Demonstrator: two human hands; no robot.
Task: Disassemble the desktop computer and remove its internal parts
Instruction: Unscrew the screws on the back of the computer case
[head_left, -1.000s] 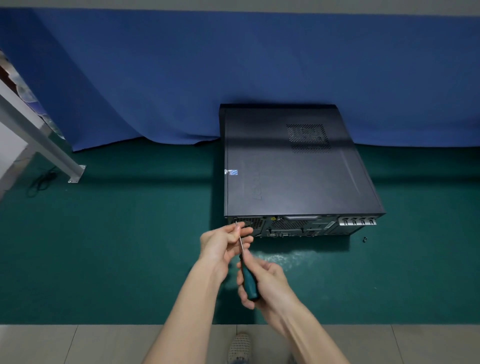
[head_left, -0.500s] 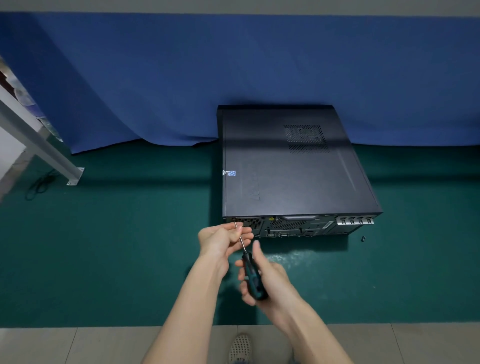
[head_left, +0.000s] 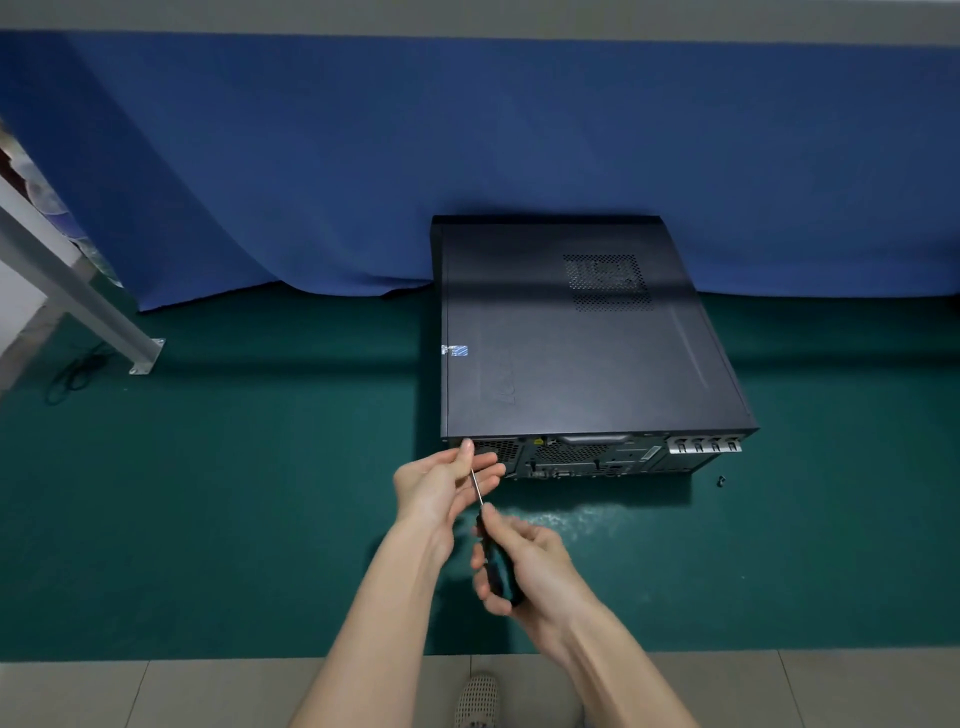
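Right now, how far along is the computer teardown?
Barely begun. Done: one small black screw, apparently, lies on the mat right of the computer case. In hand: the right hand grips the screwdriver, the left hand pinches its shaft at the rear's left corner. Left: the cover is on; no internals out.

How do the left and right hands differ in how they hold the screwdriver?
The left hand pinches the thin shaft of the screwdriver near its tip; the right hand wraps round the dark handle. The left hand is at the rear corner of the computer case; the right hand sits nearer the camera, clear of it. Both hold one tool.
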